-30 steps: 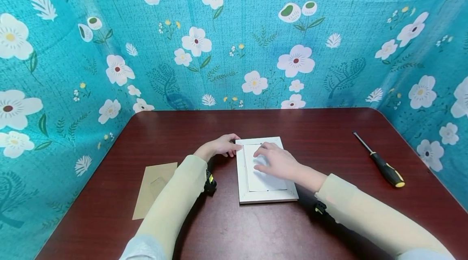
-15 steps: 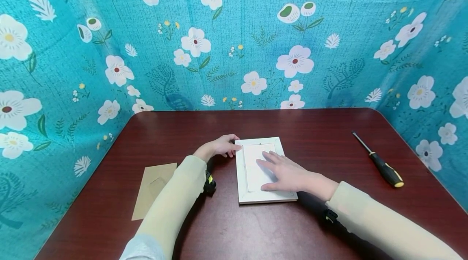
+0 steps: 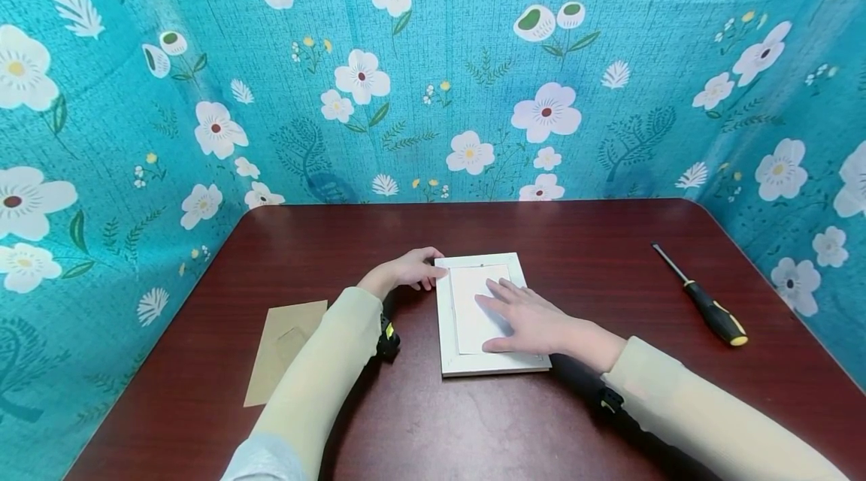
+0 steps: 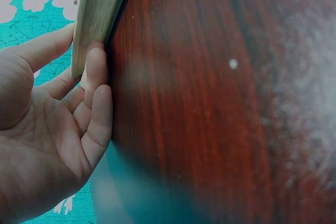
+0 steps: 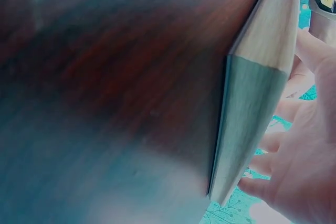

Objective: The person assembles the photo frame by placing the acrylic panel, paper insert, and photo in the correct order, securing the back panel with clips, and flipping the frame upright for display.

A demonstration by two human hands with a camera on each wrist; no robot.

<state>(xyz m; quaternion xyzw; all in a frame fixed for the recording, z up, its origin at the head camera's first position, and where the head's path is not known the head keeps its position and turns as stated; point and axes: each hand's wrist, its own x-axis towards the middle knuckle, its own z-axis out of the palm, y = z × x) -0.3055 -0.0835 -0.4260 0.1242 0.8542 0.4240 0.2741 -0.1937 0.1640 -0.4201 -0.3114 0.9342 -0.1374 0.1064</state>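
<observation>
Frame (image 3: 447, 331) and white sheet (image 3: 470, 325) are lying together near the middle of the table (image 3: 595, 263), the sheet sitting inside the frame's border. Judging by this layout, the sheet is already resting in its recess, while the tan board (image 3: 279, 342) is lying well apart on the left, separate from the frame; no hand is touching it, nor the screwdriver (image 3: 709, 308) lying on the right. Whether either piece is awaiting a further step, the pictures are not showing. The left hand (image 3: 408, 269) is pinching the frame beside its far left corner, thumb lying over the upper face and a fingertip bearing on the outer side, the gap closing to about the frame's thickness. The right hand (image 3: 524, 319) is spreading its fingers over the sheet and right border, gripping nothing; how firmly it is pressing, I cannot tell.
</observation>
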